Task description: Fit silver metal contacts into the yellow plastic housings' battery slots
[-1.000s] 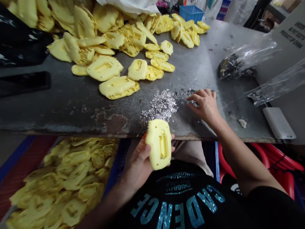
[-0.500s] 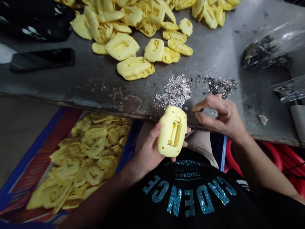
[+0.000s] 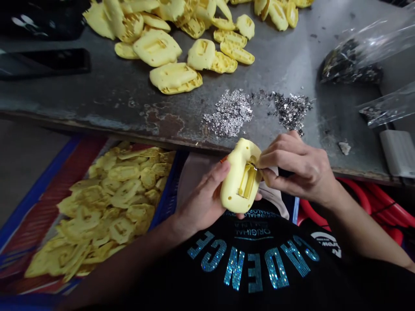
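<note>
My left hand (image 3: 202, 201) grips a yellow plastic shell (image 3: 240, 176) just below the table's front edge, its recessed slot facing up. My right hand (image 3: 296, 166) is closed in a pinch at the top of that slot, holding a tiny silver metal piece (image 3: 255, 167) against the shell. Two heaps of small metal pieces lie on the grey metal table (image 3: 97, 99) just beyond: a shiny silver heap (image 3: 228, 113) and a darker heap (image 3: 290, 110).
Several more yellow shells (image 3: 175, 77) are piled at the back of the table. A blue crate (image 3: 106, 203) at lower left holds many yellow shells. Clear bags (image 3: 350, 60) of dark parts, a white box (image 3: 398, 151) and a black phone (image 3: 48, 62) lie on the table.
My right hand left the heap of metal pieces, came back with a pinched piece and now presses it at the shell's slot. My left hand tilted the shell toward it.
</note>
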`<action>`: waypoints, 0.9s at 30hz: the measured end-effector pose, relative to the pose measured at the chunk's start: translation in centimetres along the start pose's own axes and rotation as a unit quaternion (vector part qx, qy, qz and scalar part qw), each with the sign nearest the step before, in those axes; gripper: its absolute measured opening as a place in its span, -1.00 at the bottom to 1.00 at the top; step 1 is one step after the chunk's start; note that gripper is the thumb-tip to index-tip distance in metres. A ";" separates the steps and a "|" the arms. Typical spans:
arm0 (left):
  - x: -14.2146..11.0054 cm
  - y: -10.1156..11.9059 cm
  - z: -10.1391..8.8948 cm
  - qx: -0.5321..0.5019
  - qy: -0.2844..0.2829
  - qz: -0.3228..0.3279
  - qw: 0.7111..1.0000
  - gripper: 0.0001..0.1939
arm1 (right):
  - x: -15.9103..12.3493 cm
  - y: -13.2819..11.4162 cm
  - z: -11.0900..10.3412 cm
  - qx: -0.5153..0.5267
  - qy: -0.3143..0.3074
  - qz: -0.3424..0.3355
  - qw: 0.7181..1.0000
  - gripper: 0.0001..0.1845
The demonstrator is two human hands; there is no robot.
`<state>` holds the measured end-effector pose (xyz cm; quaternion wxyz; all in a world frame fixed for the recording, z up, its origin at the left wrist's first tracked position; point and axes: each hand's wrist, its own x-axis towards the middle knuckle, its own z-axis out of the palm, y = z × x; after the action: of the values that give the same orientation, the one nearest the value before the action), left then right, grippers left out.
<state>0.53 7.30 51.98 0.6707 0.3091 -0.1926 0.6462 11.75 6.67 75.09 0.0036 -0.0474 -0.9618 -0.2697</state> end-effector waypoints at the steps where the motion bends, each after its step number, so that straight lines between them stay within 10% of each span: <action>1: -0.1 -0.1 0.0 0.003 0.001 0.000 1.000 -0.46 | 0.0 -0.1 -0.2 -0.004 -0.008 -0.005 1.000 -0.90; 19: 0.0 -0.1 1.0 0.042 0.048 -0.006 0.998 -0.39 | -3.2 -0.4 2.9 0.118 0.103 0.102 0.982 -0.93; 27: 0.1 -0.5 0.6 0.000 0.024 -0.020 1.000 -0.41 | -1.7 -0.2 0.4 -0.014 0.002 0.025 1.000 -0.94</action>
<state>1.16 7.00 52.35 0.6877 0.2973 -0.1697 0.6402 13.38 6.53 74.58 0.0115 -0.0712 -0.9564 -0.2831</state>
